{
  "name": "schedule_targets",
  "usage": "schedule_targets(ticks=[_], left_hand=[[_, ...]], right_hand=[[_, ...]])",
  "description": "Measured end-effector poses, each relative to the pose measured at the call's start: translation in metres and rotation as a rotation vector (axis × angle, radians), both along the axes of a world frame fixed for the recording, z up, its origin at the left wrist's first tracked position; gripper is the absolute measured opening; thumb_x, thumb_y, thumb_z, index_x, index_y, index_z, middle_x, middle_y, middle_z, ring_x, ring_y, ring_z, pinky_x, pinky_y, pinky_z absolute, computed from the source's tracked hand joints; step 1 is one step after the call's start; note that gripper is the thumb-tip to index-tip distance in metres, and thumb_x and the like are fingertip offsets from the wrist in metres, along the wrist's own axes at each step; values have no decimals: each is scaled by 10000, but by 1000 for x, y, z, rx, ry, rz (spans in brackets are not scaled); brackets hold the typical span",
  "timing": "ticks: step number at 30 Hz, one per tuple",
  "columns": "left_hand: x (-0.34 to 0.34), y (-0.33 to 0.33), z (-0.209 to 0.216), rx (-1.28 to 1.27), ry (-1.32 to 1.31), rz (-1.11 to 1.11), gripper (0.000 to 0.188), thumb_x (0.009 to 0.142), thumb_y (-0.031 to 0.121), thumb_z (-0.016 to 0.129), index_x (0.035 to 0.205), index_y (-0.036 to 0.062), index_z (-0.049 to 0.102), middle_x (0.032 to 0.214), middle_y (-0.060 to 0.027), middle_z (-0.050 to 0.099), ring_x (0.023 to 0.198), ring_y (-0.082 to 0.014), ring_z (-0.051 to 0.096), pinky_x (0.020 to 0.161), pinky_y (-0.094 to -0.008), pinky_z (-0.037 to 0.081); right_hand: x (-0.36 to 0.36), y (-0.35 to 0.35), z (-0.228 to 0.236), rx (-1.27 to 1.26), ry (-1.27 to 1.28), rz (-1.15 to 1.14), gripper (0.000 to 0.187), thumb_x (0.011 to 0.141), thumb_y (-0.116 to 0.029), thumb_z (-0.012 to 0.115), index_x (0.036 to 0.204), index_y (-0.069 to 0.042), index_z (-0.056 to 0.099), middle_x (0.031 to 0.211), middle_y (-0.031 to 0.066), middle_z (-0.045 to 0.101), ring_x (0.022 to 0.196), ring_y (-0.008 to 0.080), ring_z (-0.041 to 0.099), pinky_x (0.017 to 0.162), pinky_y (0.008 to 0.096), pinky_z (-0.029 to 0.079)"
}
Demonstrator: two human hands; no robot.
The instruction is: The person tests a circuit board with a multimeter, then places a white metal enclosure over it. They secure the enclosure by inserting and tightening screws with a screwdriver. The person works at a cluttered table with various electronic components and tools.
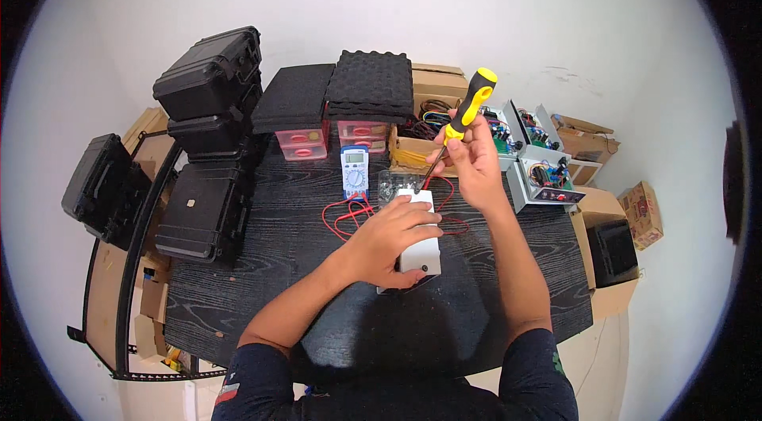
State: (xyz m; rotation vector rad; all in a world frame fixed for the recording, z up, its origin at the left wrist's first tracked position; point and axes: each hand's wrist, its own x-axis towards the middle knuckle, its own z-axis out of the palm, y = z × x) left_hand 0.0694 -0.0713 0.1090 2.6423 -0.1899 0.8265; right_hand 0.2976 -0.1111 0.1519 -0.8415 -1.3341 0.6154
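A screwdriver (472,103) with a yellow and black handle is gripped in my right hand (474,161), its shaft slanting down to the left. The shaft's lower end is near the far edge of a white box (422,253); whether it touches cannot be made out. Across the box lies my left hand (390,240), fingers spread over its top and thumb near a dark round spot at its near end. Just beyond the box is a clear plastic tray (390,183) of small parts, partly hidden. A blue multimeter (355,173) with red leads (337,219) lies to the left.
Black hard cases (208,76) are stacked at the left. Foam sheets (370,84) cover pink drawer units (303,143) at the back. A cardboard box (409,149) holds cables. Open metal enclosures with circuit boards (548,179) stand at the right, above a carton (615,294).
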Motion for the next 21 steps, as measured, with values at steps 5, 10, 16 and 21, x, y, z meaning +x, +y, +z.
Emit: schedule_targets(ticks=[5, 10, 16, 21], left_hand=[[0, 0, -1, 1, -5, 2, 687, 734, 352, 810, 1337, 65, 651, 1413, -183, 634, 1362, -403, 559, 1206, -594, 356], [1, 1, -5, -19, 22, 4, 716, 752, 399, 760, 1387, 88, 645, 1467, -154, 624, 1430, -400, 525, 1219, -619, 333], [2, 2, -7, -22, 13, 1, 722, 751, 402, 761, 1390, 87, 642, 1470, -155, 621, 1428, -400, 527, 1216, -621, 331], [1, 2, -7, -16, 12, 4, 730, 747, 404, 763, 1394, 89, 640, 1475, -159, 617, 1425, -399, 528, 1215, -620, 330]], right_hand=[[0, 0, 4, -23, -23, 23, 417, 1132, -210, 563, 1485, -35, 426, 1148, 94, 633, 928, 156, 724, 733, 273, 593], [1, 3, 5, -63, -4, 52, 387, 1114, -181, 591, 1442, -41, 440, 1155, 94, 628, 912, 166, 732, 656, 265, 601], [-11, 6, 12, -18, 33, -33, 340, 1047, -70, 676, 1305, -50, 456, 1136, 99, 658, 921, 130, 728, 625, 235, 593], [-11, 5, 20, -75, 95, 62, 382, 1009, -27, 716, 1296, -49, 466, 1146, 124, 694, 922, 135, 735, 659, 256, 622]])
